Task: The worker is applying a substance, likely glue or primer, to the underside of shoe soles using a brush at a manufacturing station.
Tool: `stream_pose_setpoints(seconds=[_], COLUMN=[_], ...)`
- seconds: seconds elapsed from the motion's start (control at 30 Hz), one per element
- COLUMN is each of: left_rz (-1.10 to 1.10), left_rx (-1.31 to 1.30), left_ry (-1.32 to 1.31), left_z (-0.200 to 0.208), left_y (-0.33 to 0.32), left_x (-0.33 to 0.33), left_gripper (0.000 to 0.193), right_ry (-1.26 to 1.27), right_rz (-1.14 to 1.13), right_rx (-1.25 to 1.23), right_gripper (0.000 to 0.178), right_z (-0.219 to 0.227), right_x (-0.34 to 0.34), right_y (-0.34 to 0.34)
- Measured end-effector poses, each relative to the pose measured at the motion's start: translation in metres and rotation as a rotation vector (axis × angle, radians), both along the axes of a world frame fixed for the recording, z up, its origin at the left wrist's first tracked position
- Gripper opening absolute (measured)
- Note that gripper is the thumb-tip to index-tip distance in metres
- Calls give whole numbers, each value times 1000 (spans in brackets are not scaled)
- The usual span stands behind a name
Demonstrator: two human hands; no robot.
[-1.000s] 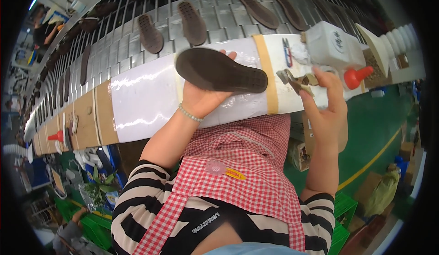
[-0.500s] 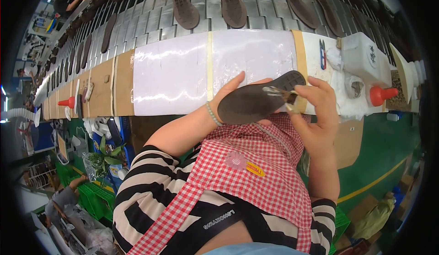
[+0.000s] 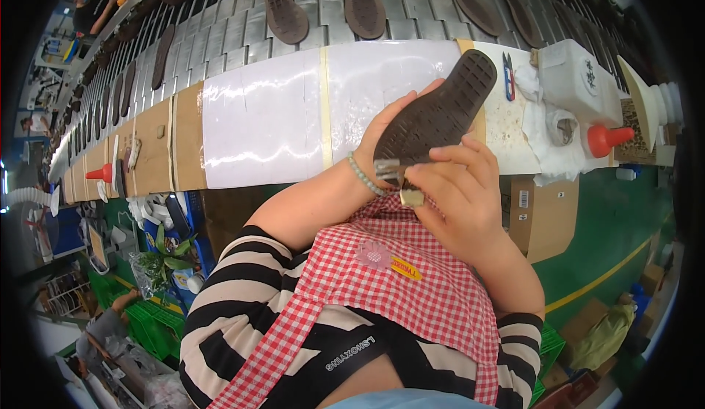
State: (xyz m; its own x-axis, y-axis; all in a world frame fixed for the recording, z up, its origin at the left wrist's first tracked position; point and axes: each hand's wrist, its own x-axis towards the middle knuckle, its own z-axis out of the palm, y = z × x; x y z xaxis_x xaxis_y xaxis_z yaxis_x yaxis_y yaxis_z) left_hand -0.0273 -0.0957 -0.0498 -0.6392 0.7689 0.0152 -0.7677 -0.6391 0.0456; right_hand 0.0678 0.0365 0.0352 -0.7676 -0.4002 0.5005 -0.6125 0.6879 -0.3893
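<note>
My left hand [image 3: 377, 131] holds a dark brown shoe sole [image 3: 433, 111] from its left and underside. The sole is tilted, with its gridded end up to the right and its broader end down toward my apron. In my right hand [image 3: 463, 200], the thumb and fingers pinch a small brush [image 3: 410, 197], blurred, with a whitish tip and a pale wrapped part. That tip is at the lower end of the sole; whether it touches the surface I cannot tell.
A metal slat conveyor [image 3: 323, 12] carries more brown soles [image 3: 360, 5] beyond the white-covered bench [image 3: 264, 115]. Thread snips [image 3: 508, 76], a white plastic container [image 3: 576, 78] and a red nozzle cap [image 3: 609, 140] are at right. Another red nozzle [image 3: 101, 172] lies left. A cardboard box [image 3: 543, 218] stands below.
The sole has turned more upright, its gridded end swinging up and away from me. My right hand with the brush has moved left and nearer, from the gridded end to the lower end.
</note>
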Motion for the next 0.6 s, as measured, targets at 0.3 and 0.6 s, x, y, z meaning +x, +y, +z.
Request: stream_pose_setpoints(seconds=[0.3, 0.6], left_rz=[-19, 10], left_rx=[62, 147], left_ry=[-88, -62], left_z=[3, -2], left_y=[0, -1], left_x=[-4, -10], left_gripper=[49, 52], right_ry=[35, 28], right_rz=[-78, -78], right_rx=[-44, -47], right_gripper=[44, 43], right_z=[0, 5], right_x=[-3, -2], right_y=[6, 10])
